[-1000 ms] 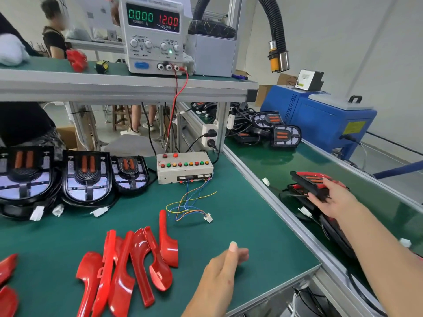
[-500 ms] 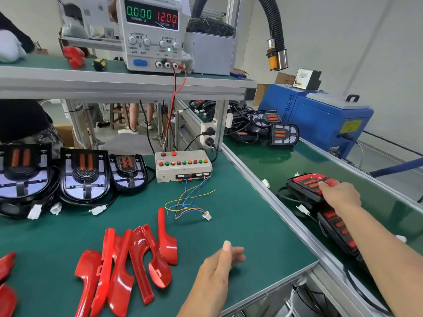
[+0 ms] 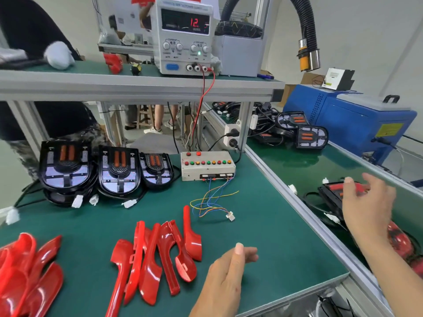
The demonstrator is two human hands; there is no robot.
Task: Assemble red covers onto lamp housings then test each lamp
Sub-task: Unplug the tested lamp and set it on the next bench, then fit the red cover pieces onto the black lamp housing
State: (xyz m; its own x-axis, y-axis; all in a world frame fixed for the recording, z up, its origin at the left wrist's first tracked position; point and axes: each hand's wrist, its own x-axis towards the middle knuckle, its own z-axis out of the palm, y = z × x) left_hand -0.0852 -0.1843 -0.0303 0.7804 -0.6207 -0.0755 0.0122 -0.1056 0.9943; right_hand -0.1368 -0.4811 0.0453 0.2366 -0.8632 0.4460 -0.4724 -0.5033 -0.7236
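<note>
Head view: red covers (image 3: 158, 257) lie loose on the green surface (image 3: 263, 243), housings (image 3: 116, 170) in a row behind. Covers look light, stiff, glossy (likely slippery); grip by the narrow stem. Left hand (image 3: 225, 280) hovers relaxed, empty. Right hand (image 3: 366, 204), fingers spread, has let go of the finished lamp (image 3: 332, 195) it held earlier.
</note>
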